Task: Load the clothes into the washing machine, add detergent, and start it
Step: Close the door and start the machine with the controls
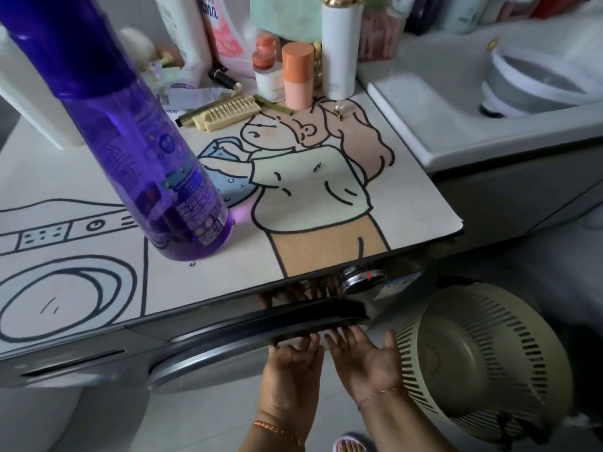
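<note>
Both hands reach toward the washing machine door [267, 324], whose dark rim runs from about 8 o'clock to 2 o'clock across the view. The left hand [290, 363] and right hand [365, 360] lie side by side, nearly touching, fingers straight and spread, fingertips at the door's right edge and gripping nothing. The door sits at 12 o'clock from both; the right hand is nearer its free end. The purple detergent bottle [163, 177] stands on the counter [408, 203] at 11 o'clock, well apart. The laundry basket [483, 370] at 3 o'clock appears empty.
</note>
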{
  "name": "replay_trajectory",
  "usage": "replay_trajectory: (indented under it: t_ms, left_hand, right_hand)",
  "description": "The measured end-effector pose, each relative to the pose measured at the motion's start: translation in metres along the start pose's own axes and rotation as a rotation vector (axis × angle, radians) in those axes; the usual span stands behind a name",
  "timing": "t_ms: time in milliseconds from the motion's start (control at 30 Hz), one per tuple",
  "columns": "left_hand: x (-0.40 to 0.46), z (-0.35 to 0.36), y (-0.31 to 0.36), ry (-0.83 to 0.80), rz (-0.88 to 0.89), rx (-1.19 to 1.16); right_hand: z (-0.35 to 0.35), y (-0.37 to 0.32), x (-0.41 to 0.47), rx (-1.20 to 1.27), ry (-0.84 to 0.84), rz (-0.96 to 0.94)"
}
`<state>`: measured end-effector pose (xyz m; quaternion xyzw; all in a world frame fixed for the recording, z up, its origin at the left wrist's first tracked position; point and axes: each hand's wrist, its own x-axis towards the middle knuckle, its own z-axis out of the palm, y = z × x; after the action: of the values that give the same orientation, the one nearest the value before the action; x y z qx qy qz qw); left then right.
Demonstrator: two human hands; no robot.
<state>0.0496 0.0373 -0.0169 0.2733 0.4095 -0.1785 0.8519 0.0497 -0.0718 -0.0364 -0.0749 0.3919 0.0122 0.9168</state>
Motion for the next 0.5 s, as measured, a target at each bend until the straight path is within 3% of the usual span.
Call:
replay_trajectory:
  t_ms: [167, 333, 500]
  left_hand:
    - [-0.005, -0.002, 0.001, -0.053, -0.005, 0.072]
    - [-0.015, -0.007, 0.004, 0.005, 0.005, 0.190]
    - [-0.029, -0.013, 0.015, 0.038, 0.066, 0.338]
  right_hand:
    - [-0.004, -0.006, -0.002, -0.125, 0.036, 0.036]
    - [-0.003, -0.008, -0.003, -0.225, 0.054, 0.039]
    - [0.006, -0.003, -0.019, -0.525, 0.117, -0.070]
